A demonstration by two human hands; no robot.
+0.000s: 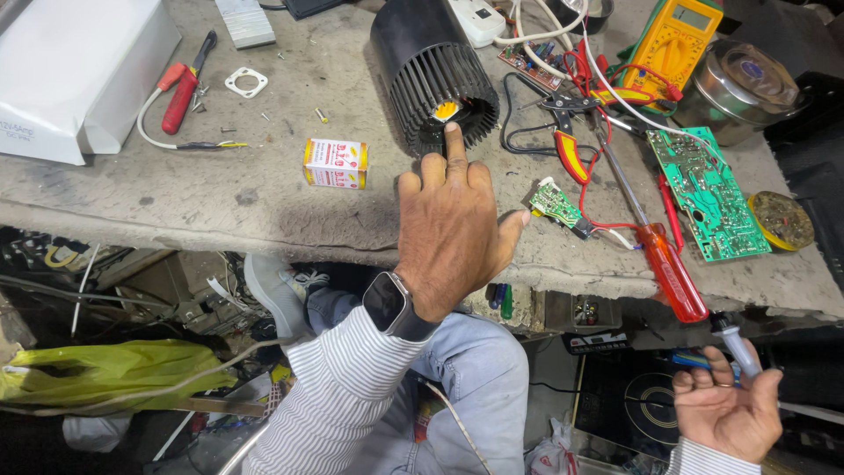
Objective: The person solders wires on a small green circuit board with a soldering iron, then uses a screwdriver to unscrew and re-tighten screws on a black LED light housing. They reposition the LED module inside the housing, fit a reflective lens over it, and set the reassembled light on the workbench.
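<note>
Right hand (725, 413) low; left fingers (454, 141) touch black fan drum (426, 66).

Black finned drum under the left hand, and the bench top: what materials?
Finned drum: looks like matte black moulded plastic, with thin uniform vanes and no shine. Bench top: probably rough grey concrete or stone, stained and crumbling along the front edge. Left hand touches the drum's rim.

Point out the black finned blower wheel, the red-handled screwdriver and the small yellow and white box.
Black finned blower wheel (431, 75): head view, on its finned side.
Red-handled screwdriver (673, 273): head view, middle of the handle.
Small yellow and white box (335, 164): head view, front face.
</note>
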